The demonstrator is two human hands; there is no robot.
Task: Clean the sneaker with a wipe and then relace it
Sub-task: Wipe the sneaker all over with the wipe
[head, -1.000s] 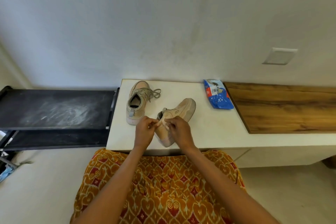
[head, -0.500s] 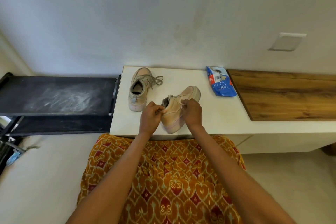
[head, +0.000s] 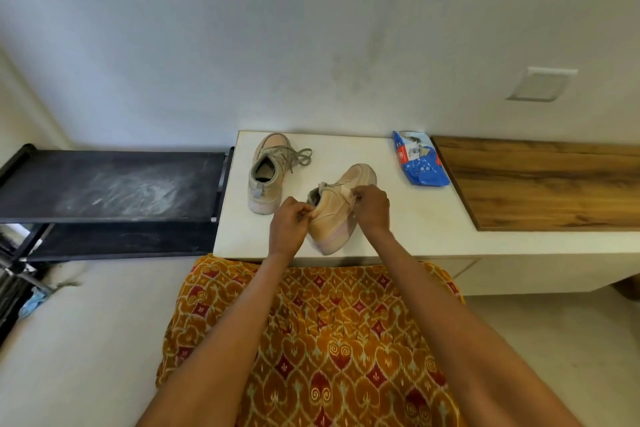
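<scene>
A beige sneaker (head: 334, 215) lies tilted on its side on the white counter (head: 408, 218), heel toward me. My left hand (head: 289, 225) grips its heel collar. My right hand (head: 372, 206) pinches something pale at the lace area on the sneaker's upper; I cannot tell whether it is a lace or a wipe. A second beige sneaker (head: 268, 173) stands upright behind and to the left, its grey laces tied. A blue wipes pack (head: 419, 163) lies at the counter's back right.
A wooden board (head: 540, 184) covers the counter to the right. A black shelf rack (head: 110, 184) stands left of the counter. The wall is close behind, with a white switch plate (head: 540, 83). My patterned orange skirt (head: 311, 340) fills the foreground.
My right hand has slid from the heel forward to the sneaker's upper, the sneaker has turned slightly, and my head has tipped down so the counter sits higher in view.
</scene>
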